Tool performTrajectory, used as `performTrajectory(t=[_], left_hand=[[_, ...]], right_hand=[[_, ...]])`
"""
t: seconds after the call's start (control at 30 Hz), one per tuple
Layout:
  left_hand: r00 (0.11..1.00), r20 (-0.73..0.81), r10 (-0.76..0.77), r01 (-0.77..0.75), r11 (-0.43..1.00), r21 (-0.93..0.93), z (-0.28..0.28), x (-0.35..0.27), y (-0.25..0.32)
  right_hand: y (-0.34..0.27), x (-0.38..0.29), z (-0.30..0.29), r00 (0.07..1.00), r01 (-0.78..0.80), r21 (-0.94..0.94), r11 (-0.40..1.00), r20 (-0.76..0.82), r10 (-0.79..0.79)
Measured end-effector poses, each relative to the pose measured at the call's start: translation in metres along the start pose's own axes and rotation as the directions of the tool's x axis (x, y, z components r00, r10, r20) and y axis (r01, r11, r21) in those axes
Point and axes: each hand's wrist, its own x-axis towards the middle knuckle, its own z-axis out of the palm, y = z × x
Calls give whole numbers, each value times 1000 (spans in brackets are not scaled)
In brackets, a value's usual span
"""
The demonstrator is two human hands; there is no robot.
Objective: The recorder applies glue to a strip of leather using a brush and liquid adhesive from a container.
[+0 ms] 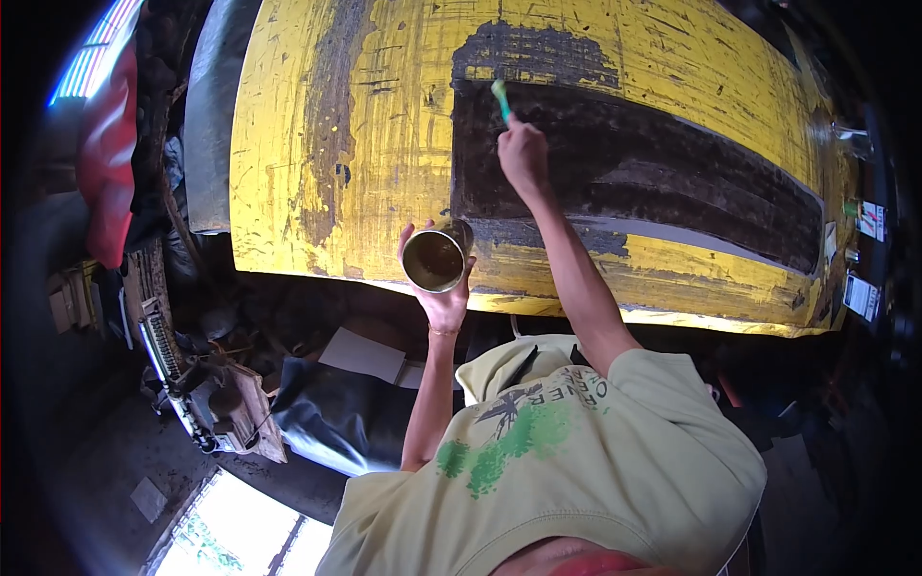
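My left hand (443,302) is wrapped around a cylindrical can (434,261), its open mouth towards the camera and brownish stuff inside. The can is at the near edge of a worn yellow tabletop (403,144). My right hand (524,155) grips the green handle of a small brush (500,99), its pale yellowish tip at the upper left edge of a long dark brown sheet (576,165). That sheet lies on the tabletop, its right part curving towards me. Whether the brush tip touches it, I cannot tell.
Dark sheet material (216,122) lies left of the tabletop, with a red sheet (112,158) farther left. Black material (338,410) and a pale board (362,354) are below the near edge. Small containers (861,297) stand beyond the right end. A wooden stand (248,403) is at lower left.
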Motion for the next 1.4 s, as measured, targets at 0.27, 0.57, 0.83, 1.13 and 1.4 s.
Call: performTrajectory(t=[0.27,0.57,0.83,1.13,1.4], left_hand=[[996,-84,27,-25,999,30,-15,-13,0],[988,-150,-44,53,997,56,-35,-26,-4],[981,-189,-44,39,999,-31,-36,-36,-6],[968,-236,-90,77,995,-63,-41,-47,-9],[963,-260,-64,47,996,-71,-39,-46,-5]], right_hand=[[-17,-13,-32,930,-180,177,967,352,109],[-2,-9,-67,757,190,-156,969,652,-43],[6,-53,-73,658,162,-28,986,748,-87],[-9,-64,-73,566,319,-70,945,814,-132],[-11,-84,-72,582,499,-52,865,760,-290]])
